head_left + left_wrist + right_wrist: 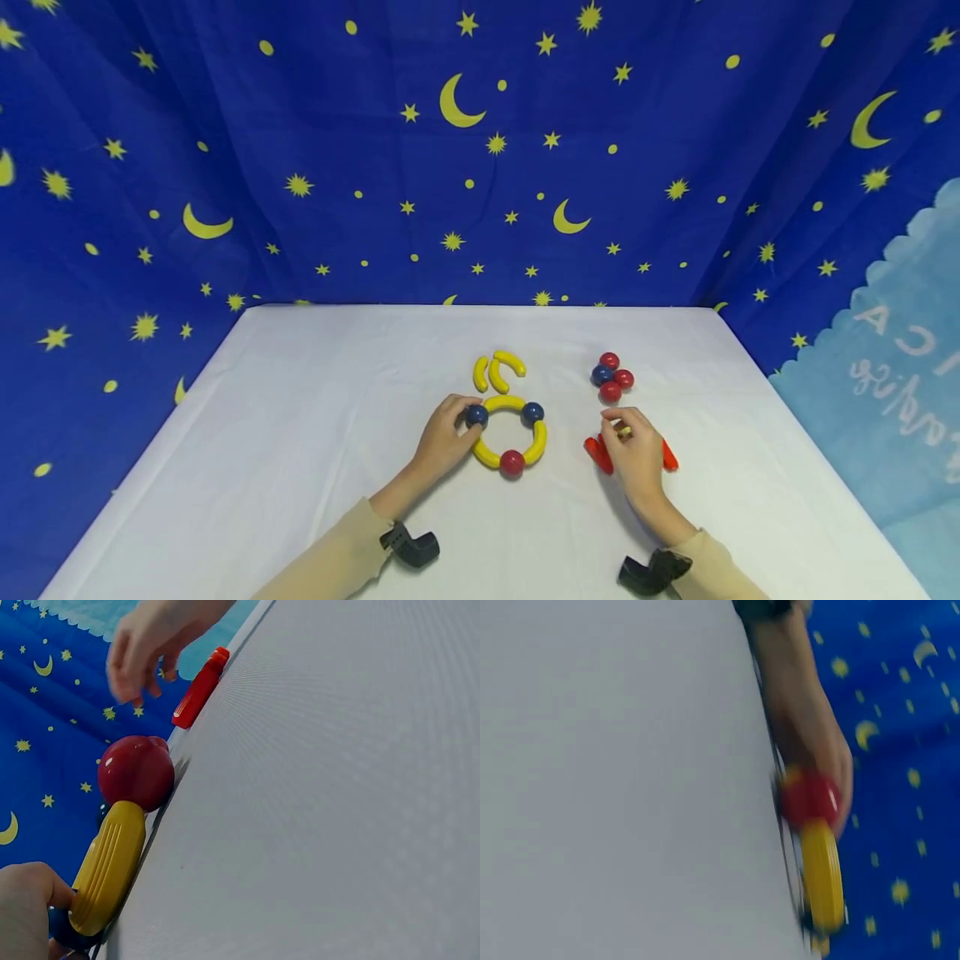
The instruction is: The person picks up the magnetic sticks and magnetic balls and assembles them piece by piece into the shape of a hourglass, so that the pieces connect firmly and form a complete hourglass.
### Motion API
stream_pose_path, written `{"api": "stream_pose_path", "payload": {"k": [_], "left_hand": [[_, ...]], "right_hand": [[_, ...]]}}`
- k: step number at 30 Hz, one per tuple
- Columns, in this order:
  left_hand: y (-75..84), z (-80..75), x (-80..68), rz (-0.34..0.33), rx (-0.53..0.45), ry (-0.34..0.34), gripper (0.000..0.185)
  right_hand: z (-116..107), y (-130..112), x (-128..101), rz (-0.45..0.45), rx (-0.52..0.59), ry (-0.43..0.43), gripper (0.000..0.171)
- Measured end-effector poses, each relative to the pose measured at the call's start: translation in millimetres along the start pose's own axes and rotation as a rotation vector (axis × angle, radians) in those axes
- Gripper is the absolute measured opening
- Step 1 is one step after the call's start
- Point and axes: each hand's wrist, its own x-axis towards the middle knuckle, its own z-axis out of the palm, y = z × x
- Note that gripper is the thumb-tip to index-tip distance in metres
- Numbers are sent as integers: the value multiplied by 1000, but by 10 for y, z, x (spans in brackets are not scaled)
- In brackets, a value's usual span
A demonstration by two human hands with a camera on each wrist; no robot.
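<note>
At lower centre, a blue ball (476, 415) is pinched by the left hand (442, 437) to steady the ring (510, 437), while red sticks (600, 454) are grasped by the right hand (636, 446).

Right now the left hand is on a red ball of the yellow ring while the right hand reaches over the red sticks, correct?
Not quite. In the head view the left hand is on a dark blue ball of the yellow ring, not a red one. The right hand does reach over the red sticks.
</note>
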Motion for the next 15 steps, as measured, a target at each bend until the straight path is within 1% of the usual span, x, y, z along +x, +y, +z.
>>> {"api": "stream_pose_path", "payload": {"k": [2, 4, 7, 9, 12, 15], "left_hand": [[3, 3, 0, -20, -9, 7, 36], [5, 4, 3, -25, -12, 11, 35], [2, 2, 6, -34, -25, 11, 35], [-7, 2, 3, -37, -22, 11, 35], [-13, 9, 2, -46, -36, 11, 35], [-16, 18, 5, -46, -45, 11, 35]], "right_hand": [[-132, 121, 6, 18, -61, 36, 14], [-252, 224, -5, 41, -118, 48, 17], [-392, 336, -34, 83, -187, 38, 21], [-455, 385, -55, 122, -214, 22, 23], [-521, 430, -75, 178, -210, -1, 23], [-554, 450, -69, 202, -196, -20, 23]]}}
